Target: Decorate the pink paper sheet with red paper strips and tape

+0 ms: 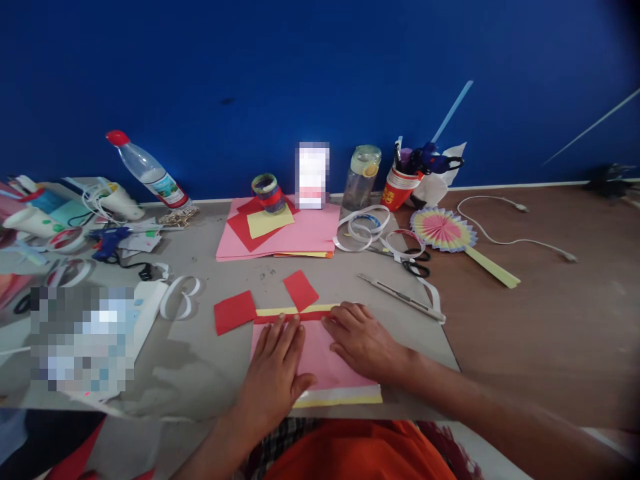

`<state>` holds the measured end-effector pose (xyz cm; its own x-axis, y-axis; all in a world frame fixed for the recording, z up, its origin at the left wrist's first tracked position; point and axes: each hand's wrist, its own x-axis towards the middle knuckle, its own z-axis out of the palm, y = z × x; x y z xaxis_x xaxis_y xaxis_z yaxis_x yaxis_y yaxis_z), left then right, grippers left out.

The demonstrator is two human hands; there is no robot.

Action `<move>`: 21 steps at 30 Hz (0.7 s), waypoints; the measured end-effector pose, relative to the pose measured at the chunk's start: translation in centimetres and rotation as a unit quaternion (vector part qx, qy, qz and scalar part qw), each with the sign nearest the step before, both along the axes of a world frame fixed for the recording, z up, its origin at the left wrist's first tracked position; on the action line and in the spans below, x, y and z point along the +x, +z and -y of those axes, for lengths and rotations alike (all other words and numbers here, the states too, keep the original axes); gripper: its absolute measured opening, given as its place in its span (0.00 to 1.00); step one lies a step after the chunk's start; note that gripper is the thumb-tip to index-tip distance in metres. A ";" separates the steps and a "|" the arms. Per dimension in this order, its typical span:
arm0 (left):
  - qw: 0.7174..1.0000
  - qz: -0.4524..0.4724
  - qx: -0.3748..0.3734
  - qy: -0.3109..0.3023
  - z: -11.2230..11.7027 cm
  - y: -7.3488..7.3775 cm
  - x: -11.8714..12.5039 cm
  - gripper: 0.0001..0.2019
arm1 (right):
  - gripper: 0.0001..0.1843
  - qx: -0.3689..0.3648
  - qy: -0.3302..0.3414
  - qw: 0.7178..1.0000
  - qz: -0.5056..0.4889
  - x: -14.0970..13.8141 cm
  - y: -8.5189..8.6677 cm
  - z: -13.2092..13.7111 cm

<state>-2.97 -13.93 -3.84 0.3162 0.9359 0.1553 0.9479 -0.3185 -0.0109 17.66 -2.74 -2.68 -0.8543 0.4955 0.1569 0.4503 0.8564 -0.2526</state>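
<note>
A pink paper sheet (320,367) lies near the table's front edge. A red strip (314,317) runs along its far edge, yellow and white bands along the near edge. My left hand (280,363) lies flat on the sheet, fingers stretched, tips at the red strip. Beside it, my right hand (363,337) rests palm down, its fingertips on the strip's right part; the fingers are slightly bent. Neither hand grips anything. Two red paper pieces lie just beyond: a larger one (235,313) at left, a smaller one (301,291) in the middle.
A utility knife (400,298) lies right of the paper. Behind are stacked pink sheets (320,230), tape rolls (265,190), a water bottle (361,177), a red cup (400,187) and a paper fan (443,230). A tilted bottle (150,173) and glue gun (107,243) are at left.
</note>
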 end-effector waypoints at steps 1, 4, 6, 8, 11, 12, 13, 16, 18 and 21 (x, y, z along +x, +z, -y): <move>1.000 0.000 -0.006 -0.002 -0.1 -0.2 0.1 0.35 | 0.17 0.002 0.002 1.000 0.005 0.0 -0.1 0.0; 1.000 0.004 -0.019 -0.001 0.0 -0.7 0.1 0.35 | 0.17 0.006 0.009 1.000 0.016 0.1 -0.5 -0.2; 1.000 0.011 -0.028 0.002 0.1 -0.8 0.1 0.35 | 0.17 0.005 0.012 1.000 0.020 0.1 -0.5 -0.3; 0.999 0.019 -0.032 0.003 0.2 -0.8 0.1 0.35 | 0.17 0.002 0.016 1.000 0.024 0.2 -0.5 -0.4; 0.999 0.027 -0.032 0.002 0.1 -1.0 0.2 0.35 | 0.15 -0.006 0.023 0.999 0.036 0.4 0.2 -0.6; 0.999 0.028 -0.031 -0.001 0.0 -1.0 0.3 0.36 | 0.13 -0.009 0.025 0.999 0.042 0.5 0.5 -0.7; 0.999 0.028 -0.030 -0.005 -0.1 -1.1 0.4 0.36 | 0.11 -0.012 0.027 0.998 0.049 0.7 0.8 -0.8; 0.999 0.023 -0.033 -0.013 -0.6 -1.4 1.0 0.35 | 0.08 -0.022 0.020 0.998 0.049 1.2 1.7 -0.9; 0.999 0.024 -0.038 -0.011 -1.0 -1.4 1.5 0.35 | 0.10 -0.029 0.001 0.999 0.036 1.6 1.9 -0.9; 0.998 0.048 -0.047 -0.006 -1.5 -0.7 2.0 0.34 | 0.10 -0.037 -0.004 0.998 0.041 2.0 1.7 -1.0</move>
